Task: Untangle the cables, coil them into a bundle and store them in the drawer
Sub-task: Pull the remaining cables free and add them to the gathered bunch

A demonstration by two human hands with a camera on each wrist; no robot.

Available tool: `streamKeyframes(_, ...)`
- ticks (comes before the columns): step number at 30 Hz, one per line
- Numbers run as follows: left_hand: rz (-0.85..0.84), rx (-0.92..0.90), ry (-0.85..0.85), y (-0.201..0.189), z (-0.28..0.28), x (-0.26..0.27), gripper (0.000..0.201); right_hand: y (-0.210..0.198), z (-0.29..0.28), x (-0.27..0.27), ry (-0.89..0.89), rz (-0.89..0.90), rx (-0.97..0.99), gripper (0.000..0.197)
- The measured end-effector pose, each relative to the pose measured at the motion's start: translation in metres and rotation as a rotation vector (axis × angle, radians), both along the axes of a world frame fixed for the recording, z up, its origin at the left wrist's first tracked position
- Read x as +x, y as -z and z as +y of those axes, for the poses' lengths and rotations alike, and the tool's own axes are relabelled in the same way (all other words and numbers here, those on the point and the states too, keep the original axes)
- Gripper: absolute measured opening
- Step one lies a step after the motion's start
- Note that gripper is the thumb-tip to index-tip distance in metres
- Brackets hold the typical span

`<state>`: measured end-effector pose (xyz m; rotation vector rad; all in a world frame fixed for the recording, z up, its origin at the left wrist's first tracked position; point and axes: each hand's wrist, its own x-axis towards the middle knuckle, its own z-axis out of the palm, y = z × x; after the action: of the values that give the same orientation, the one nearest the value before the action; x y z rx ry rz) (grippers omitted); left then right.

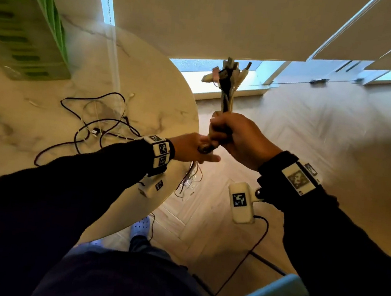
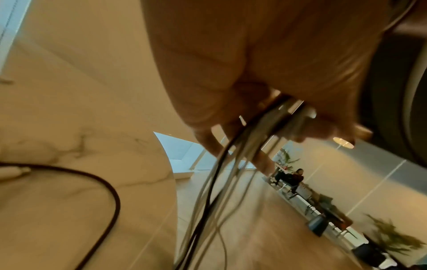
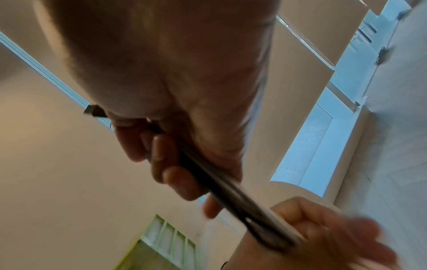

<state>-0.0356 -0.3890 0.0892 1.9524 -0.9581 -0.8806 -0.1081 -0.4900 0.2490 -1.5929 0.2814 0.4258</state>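
Head cam looked down from above at both hands over the marble table [image 1: 48, 118] edge. Each wrist cam sat super close under its palm, looking along the fingers. All three caught the cable bundle [image 1: 226, 98]; the left wrist cam shared the table too.

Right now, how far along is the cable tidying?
Partly done. Several cables are gathered, plug ends up, in the right hand, while the left hand grips the bunch just below. Left: a loose tangle lies on the marble table; no coil is formed, and nothing has reached the green drawer unit.
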Motion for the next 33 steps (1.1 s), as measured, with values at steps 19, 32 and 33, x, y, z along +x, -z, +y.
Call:
streamKeyframes(19, 0.327, -0.02, 0.027, 0.027, -0.021, -0.028, 0.089, -0.016, -0.09, 0.036, 0.276, -0.104, -0.226, 0.028)
streamKeyframes(32, 0.364, -0.427, -0.528, -0.056, 0.089, -0.001, 0.052, 0.068, 0.051, 0.033, -0.491, -0.032, -0.284, 0.037)
streamKeyframes(33, 0.363, -0.429, -0.563, -0.056, 0.099, 0.0, 0.053, 0.075, 0.059, 0.034, -0.476, -0.04, -0.253, 0.035)
